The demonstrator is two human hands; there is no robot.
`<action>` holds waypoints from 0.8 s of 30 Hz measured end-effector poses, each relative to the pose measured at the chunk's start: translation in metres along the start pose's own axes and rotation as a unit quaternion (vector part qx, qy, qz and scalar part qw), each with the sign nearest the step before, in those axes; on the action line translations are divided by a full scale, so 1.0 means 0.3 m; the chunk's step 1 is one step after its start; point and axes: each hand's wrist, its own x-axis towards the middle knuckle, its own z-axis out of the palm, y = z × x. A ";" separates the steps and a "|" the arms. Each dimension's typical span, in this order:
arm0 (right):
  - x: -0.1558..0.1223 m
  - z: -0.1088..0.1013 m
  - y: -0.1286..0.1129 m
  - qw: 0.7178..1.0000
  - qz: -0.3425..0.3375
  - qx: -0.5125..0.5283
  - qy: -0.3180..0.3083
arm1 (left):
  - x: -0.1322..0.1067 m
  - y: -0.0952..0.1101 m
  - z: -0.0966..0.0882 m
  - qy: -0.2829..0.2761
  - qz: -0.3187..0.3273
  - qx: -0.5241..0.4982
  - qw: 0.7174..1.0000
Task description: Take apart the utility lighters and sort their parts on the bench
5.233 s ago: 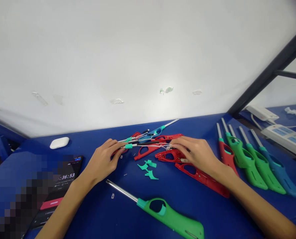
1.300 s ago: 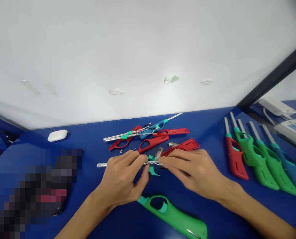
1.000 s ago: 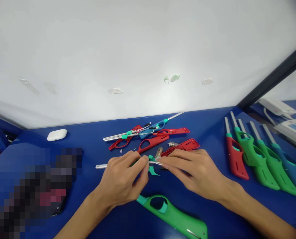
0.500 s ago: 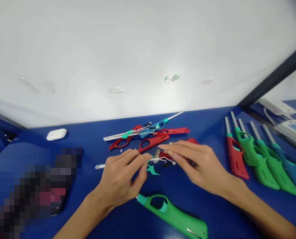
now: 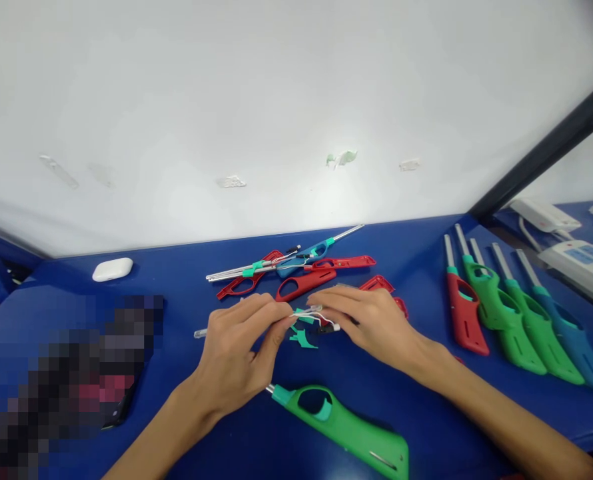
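Head view: green lighter [image 5: 351, 430] nearest on the blue counter [image 5: 226, 450], its nozzle aimed up-left. Beyond it, left hand [image 5: 236, 343] — thumb and forefinger grip pinching at the wire end of the metal tube [image 5: 200, 333]. Tube's long axis roughly left–right, tip pointing left past the knuckles. White wires [image 5: 325, 320] run rightward from the pinch toward right hand [image 5: 376, 327]; whether its fingers pinch anything, cannot tell. Teal pieces [image 5: 303, 339] just beside the wires. Farther: red shell [image 5: 312, 281], then blue lighter [image 5: 289, 268]; white case [image 5: 112, 269] well left, contents hidden.
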 end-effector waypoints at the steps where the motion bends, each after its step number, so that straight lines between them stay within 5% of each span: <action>1: -0.001 -0.007 0.002 1.000 0.000 -0.014 0.019 | 0.003 0.003 -0.006 0.010 -0.005 -0.003 1.000; 9: -0.006 -0.091 0.066 0.986 0.052 -0.100 0.124 | 0.062 -0.038 -0.089 0.124 -0.098 0.044 0.986; 17: -0.017 -0.099 0.035 0.994 0.032 -0.024 0.103 | 0.112 -0.221 0.045 -0.016 -0.085 0.062 0.994; 20: -0.026 -0.080 0.033 0.995 0.024 -0.005 0.098 | 0.097 -0.178 0.057 -0.012 -0.090 0.060 0.994; 24: -0.032 -0.063 0.003 0.995 0.013 0.014 0.097 | 0.047 0.008 0.031 0.021 -0.127 0.029 0.991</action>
